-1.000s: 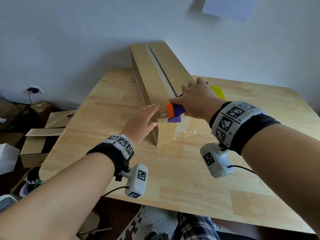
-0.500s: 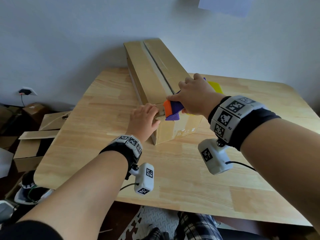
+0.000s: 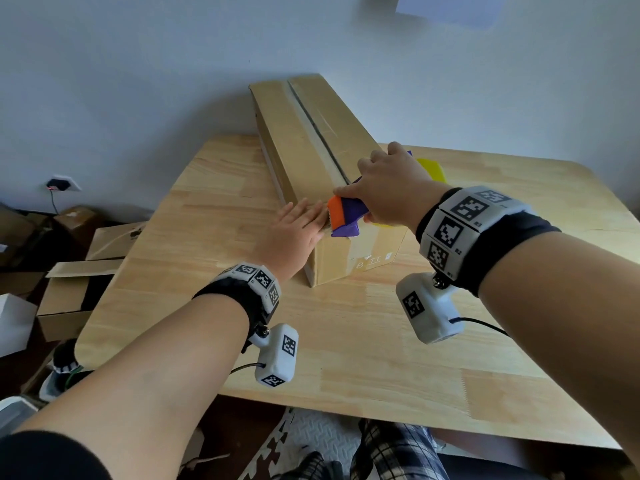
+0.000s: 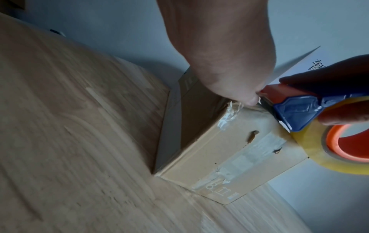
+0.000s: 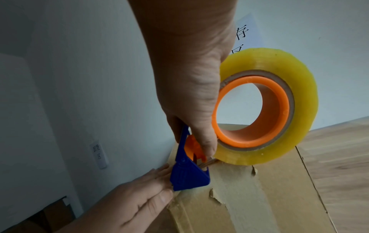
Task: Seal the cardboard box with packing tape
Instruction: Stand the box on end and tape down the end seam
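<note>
A long cardboard box [image 3: 308, 157] lies on the wooden table [image 3: 381, 341], its top seam running away from me. My right hand [image 3: 388, 188] grips a blue and orange tape dispenser [image 3: 346, 216] with a yellowish tape roll [image 5: 279, 88], its cutter end at the box's near top edge. My left hand [image 3: 294, 230] lies flat with straight fingers on the box's near left top corner, fingertips [image 5: 159, 182] touching the dispenser's blue nose [image 5: 187, 176]. Crumpled clear tape [image 4: 229, 116] sticks to the box corner [image 4: 199, 141].
Old tape strips and torn paper mark the box's near end face [image 4: 239, 157]. Open cardboard boxes [image 3: 76, 282] and shoes lie on the floor to the left. A wall stands close behind the table. Bare tabletop lies in front of the box.
My left hand has straightened from curled fingers to a flat palm on the box corner, against the dispenser. The right hand with the dispenser has stayed at the near edge.
</note>
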### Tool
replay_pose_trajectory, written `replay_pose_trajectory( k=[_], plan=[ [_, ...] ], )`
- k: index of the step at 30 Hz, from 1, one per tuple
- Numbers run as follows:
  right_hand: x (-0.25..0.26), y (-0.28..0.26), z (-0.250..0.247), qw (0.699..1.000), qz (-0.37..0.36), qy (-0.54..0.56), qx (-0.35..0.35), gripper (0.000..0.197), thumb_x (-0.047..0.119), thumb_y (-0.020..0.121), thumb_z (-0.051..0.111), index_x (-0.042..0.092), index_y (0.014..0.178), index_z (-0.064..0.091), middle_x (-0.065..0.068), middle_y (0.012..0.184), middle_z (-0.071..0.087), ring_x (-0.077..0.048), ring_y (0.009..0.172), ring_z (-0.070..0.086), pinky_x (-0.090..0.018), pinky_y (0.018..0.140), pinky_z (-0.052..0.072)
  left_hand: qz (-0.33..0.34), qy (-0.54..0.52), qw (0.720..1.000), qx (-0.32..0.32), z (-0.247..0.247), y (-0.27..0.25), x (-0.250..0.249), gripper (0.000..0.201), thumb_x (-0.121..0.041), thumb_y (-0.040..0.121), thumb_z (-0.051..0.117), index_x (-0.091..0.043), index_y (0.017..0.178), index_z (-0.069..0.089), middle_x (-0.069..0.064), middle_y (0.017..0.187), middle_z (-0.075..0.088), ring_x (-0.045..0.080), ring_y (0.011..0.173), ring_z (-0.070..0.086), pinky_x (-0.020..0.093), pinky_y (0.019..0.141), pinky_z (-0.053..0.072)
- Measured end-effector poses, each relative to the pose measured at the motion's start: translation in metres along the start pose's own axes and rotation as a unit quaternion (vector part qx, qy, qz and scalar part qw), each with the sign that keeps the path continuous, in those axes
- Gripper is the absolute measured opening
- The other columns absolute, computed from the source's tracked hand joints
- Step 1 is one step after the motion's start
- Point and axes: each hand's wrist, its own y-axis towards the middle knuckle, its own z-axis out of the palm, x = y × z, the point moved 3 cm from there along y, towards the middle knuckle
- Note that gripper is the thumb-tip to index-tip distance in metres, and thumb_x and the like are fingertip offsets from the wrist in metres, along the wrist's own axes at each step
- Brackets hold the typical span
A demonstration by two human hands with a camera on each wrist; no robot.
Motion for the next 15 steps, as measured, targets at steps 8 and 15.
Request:
replay_pose_trajectory(
  k=[8, 15],
  plan=[
    [-0.001, 0.000, -0.001, 1.000, -0.010, 0.004, -0.003, 0.050, 0.047, 0.091, 0.051, 0.040, 0.139, 0.036, -0.008, 0.119, 0.056, -0.029, 0.109, 0.053, -0.040, 0.090, 0.037, 0.052, -0.027, 0.994, -0.090, -0.013, -0.016, 0.000, 0.035, -0.027, 0.085, 0.061, -0.005, 0.111, 0.068, 0.011, 0.114, 0.068, 0.026, 0.105, 0.065, 0.039, 0.091, 0.049],
    [-0.006, 0.001, -0.009, 0.999, -0.031, 0.020, 0.025, 0.054, 0.046, 0.087, 0.045, 0.042, 0.140, 0.033, -0.008, 0.114, 0.056, -0.029, 0.101, 0.054, -0.037, 0.081, 0.038, -0.037, 0.054, 0.993, 0.094, -0.006, 0.017, -0.008, 0.056, -0.030, 0.102, 0.031, -0.008, 0.149, 0.010, 0.008, 0.157, 0.012, 0.018, 0.145, 0.009, 0.026, 0.115, 0.006]
  ],
)
